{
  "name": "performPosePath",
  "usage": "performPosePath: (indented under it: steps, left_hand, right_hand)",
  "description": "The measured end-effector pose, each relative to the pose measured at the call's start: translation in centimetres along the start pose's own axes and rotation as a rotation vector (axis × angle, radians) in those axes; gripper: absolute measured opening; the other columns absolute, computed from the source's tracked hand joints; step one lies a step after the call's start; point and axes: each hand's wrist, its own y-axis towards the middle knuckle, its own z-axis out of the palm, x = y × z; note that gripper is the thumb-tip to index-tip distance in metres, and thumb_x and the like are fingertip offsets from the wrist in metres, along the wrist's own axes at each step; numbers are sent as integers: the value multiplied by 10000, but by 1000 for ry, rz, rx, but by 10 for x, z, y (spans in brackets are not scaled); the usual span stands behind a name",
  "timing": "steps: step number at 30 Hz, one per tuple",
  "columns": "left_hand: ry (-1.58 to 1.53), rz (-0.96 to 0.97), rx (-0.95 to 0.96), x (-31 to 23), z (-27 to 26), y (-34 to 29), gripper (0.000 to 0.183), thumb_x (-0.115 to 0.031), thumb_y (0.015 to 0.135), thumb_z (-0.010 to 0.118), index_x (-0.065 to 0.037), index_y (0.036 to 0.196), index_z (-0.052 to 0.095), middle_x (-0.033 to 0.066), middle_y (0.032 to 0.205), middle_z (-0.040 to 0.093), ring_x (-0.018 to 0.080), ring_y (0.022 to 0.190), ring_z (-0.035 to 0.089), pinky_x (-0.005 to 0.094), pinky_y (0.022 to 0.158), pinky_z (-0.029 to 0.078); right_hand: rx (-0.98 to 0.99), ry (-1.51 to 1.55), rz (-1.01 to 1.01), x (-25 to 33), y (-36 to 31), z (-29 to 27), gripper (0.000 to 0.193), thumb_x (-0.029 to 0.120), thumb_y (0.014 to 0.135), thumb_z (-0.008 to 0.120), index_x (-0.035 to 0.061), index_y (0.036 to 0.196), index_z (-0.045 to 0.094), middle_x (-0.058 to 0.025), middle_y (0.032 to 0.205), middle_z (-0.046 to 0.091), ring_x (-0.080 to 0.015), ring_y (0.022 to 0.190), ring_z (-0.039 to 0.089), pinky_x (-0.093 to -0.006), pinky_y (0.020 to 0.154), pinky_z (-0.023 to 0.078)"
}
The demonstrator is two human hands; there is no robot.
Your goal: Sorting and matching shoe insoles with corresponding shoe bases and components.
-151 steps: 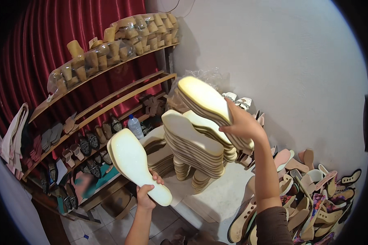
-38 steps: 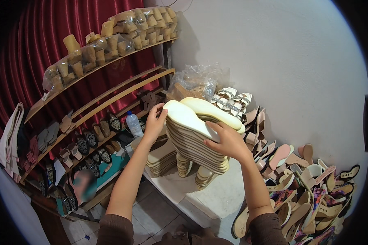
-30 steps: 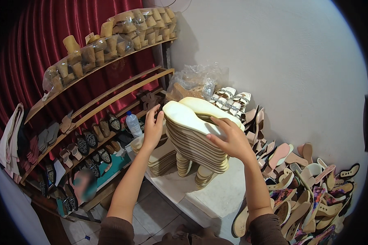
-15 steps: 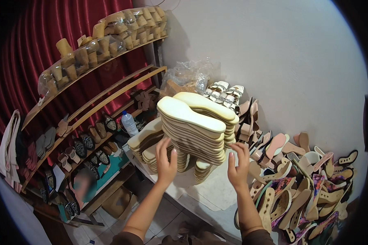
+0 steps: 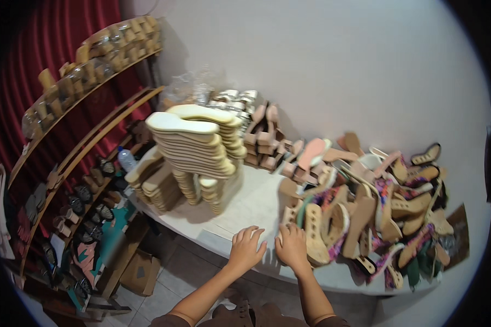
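Note:
My left hand (image 5: 246, 250) is empty, fingers spread and stretched, just over the front edge of the white table (image 5: 251, 204). Beside it, my right hand (image 5: 292, 248) has its fingers out flat and seems to hold nothing. It is closest to a beige sole with a row of holes (image 5: 314, 231), at the left side of a heap of sandals and soles (image 5: 360, 218). Whether its fingertips touch the heap I cannot tell. Left of my hands rises a tall stack of cream shoe soles (image 5: 188, 147), apart from both hands, with shorter stacks around its base.
Pink block-heel soles (image 5: 263, 133) and white sandals (image 5: 232, 101) stand by the wall. At the left are a shelf rack (image 5: 109, 119) with shoes and bagged heels, a plastic bottle (image 5: 126, 159) and a cardboard box (image 5: 141, 272) on the floor.
Both hands have come away from the tall sole stack and down toward the table's front edge, closer together. The view has swung right, so the stack and rack appear further left.

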Motion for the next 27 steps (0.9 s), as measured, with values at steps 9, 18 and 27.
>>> performPosePath:
  steps: [9,18,27]
  left_hand:
    - [-307,314,409,-164,104,-54,312,-230,799,555,-48,1052,548,111,953,594,294,901,556,397,779,410]
    - [-639,521,798,-328,197,-69,332,-223,845,512,-5,1096,520,162,972,612,316,928,570,409,797,422]
    - [-481,929,492,-475,305,-16,322,-159,749,597,-37,1043,551,104,1015,558,280,956,524,386,811,406]
  right_hand:
    - [78,180,407,-89,-184,-106,236,181,782,543,40,964,591,-137,854,596,-314,811,579,-403,709,463]
    - [-348,199,775,-182,-312,-184,212,148,789,550,6,940,596,-133,872,601,-302,844,577,-370,726,458]
    - [-392,-318,829,-327,-340,-264,314,146,765,564,48,1063,579,-120,1056,554,-286,1026,499,-400,862,404]
